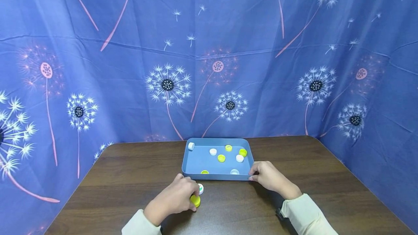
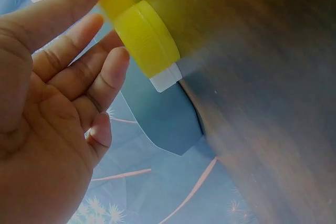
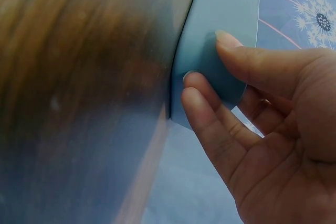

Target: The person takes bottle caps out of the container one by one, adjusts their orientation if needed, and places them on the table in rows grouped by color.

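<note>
My left hand (image 1: 177, 195) is low over the table, left of centre. Its thumb and index finger pinch a yellow bottle cap (image 1: 195, 201). Just beyond that cap lies a white bottle cap (image 1: 200, 189) with a green mark. In the left wrist view, another yellow cap (image 2: 147, 40) shows past the fingertips, with a white piece at its lower end. My right hand (image 1: 269, 177) grips the front right corner of a shallow blue tray (image 1: 215, 177). In the right wrist view, the thumb and fingertips lie against the tray's wall (image 3: 220, 3).
Inside the tray are several yellow caps (image 1: 221, 158) and white caps (image 1: 240, 158), spread about. The brown wooden table (image 1: 130, 169) meets a blue dandelion-print cloth (image 1: 130, 82) behind the tray and along the sides.
</note>
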A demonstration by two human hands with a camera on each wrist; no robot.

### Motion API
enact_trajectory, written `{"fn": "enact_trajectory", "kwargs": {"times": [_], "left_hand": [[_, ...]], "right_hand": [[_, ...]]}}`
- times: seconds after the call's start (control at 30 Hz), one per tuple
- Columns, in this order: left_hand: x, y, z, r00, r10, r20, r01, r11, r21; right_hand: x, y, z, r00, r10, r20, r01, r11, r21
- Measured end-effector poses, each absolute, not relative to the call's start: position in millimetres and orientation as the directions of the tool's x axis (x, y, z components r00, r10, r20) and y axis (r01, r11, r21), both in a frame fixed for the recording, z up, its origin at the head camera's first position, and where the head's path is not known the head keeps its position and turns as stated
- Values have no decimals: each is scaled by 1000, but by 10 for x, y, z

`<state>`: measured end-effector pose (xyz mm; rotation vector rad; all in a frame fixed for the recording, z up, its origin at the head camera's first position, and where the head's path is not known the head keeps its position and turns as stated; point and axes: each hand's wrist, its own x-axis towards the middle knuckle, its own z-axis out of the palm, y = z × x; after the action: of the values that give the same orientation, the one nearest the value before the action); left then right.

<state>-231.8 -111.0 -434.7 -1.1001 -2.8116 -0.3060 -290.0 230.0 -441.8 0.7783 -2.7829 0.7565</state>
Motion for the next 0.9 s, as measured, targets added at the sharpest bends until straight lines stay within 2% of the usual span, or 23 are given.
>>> {"fn": "enact_trajectory", "kwargs": {"times": [0.3, 0.9], "left_hand": [[-2327, -1122, -4358, -717, 672, 184, 695, 707, 128], [-2302, -1110, -4347, -727, 660, 193, 684, 722, 108]], "right_hand": [[-2895, 2302, -4412, -865, -432, 257, -502, 750, -430], [-2900, 2287, -4402, -869, -425, 253, -494, 761, -421]]}}
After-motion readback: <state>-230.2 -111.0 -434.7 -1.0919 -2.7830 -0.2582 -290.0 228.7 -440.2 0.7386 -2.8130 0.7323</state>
